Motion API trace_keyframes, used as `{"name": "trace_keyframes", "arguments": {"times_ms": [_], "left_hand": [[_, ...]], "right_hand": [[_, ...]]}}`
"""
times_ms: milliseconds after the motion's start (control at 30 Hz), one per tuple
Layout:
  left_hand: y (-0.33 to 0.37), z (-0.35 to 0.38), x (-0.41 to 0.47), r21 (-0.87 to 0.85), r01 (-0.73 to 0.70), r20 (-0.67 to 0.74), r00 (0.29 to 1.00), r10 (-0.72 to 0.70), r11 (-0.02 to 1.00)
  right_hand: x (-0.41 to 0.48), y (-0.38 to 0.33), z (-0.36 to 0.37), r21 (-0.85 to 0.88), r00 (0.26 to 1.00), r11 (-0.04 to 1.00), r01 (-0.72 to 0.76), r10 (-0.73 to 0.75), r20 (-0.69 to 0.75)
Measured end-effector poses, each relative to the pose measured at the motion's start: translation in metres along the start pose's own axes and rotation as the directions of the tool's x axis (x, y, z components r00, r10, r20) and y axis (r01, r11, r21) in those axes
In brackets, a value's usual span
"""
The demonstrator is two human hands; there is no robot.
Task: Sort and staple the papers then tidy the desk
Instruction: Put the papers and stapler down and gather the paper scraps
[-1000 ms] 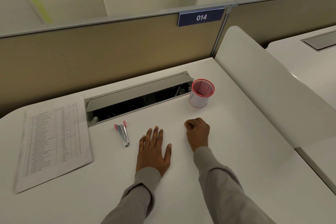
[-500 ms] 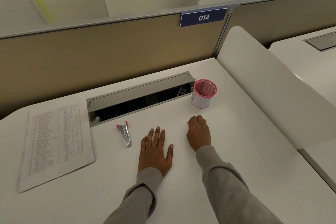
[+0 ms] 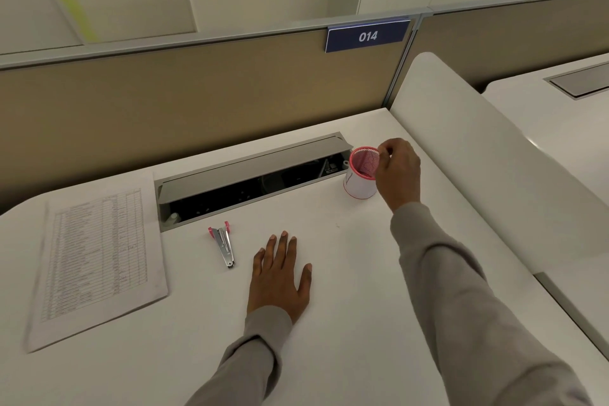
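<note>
Our left hand (image 3: 280, 277) lies flat, fingers straight, the pink-ended silver stapler (image 3: 224, 245) just left of them, the printed paper sheets (image 3: 95, 257) farther left. Our right hand (image 3: 398, 171) curls its fingers at the rim of the pink mesh cup (image 3: 361, 181); whether they pinch anything, we cannot tell.

The left hand (image 3: 280, 277) lies flat, palm down, its 5 fingers straight and slightly spread. The right hand (image 3: 397, 171) reaches forward, raised, fingers curled, thumb meeting forefinger.
</note>
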State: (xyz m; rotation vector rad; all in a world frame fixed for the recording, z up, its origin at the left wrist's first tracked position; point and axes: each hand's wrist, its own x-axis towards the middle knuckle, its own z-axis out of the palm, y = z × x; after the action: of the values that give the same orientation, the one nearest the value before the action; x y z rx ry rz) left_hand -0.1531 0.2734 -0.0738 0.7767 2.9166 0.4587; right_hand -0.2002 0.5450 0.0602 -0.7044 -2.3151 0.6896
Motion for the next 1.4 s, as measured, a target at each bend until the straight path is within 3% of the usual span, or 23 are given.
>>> {"name": "trace_keyframes", "arguments": {"times_ms": [167,367,500,600,733,1000,1167,1400], "left_hand": [[0.0,0.0,0.0,-0.002,0.003,0.002,1.0,-0.003,1.0],[0.0,0.001,0.001,-0.003,0.005,0.0,1.0,-0.005,1.0],[-0.001,0.002,0.001,0.008,0.01,0.01,1.0,-0.01,1.0],[-0.001,0.002,0.001,-0.008,0.008,0.013,1.0,-0.008,1.0],[0.0,0.001,0.001,-0.008,0.011,0.001,1.0,-0.011,1.0],[-0.001,0.002,0.0,-0.003,0.007,0.008,1.0,-0.007,1.0],[-0.001,0.002,0.0,0.0,0.005,0.001,1.0,-0.005,1.0],[-0.001,0.002,0.0,-0.003,0.008,-0.002,1.0,-0.008,1.0]], "right_hand": [[0.005,0.009,0.003,-0.106,0.998,0.993,-0.044,0.049,0.041],[-0.008,0.003,0.001,0.056,0.984,0.989,-0.134,0.139,-0.115],[-0.039,0.0,0.003,0.076,0.99,0.997,0.001,0.01,-0.143],[-0.083,0.011,0.019,0.047,0.999,0.998,0.041,-0.04,-0.025],[-0.13,0.027,0.041,-0.055,0.958,0.985,-0.166,0.174,0.229],[-0.133,0.015,0.055,-0.134,0.928,0.964,-0.231,0.26,0.268],[-0.129,0.008,0.06,-0.188,0.934,0.969,-0.16,0.21,0.29],[-0.131,0.005,0.063,-0.497,0.923,0.855,0.15,0.058,0.38]]}}
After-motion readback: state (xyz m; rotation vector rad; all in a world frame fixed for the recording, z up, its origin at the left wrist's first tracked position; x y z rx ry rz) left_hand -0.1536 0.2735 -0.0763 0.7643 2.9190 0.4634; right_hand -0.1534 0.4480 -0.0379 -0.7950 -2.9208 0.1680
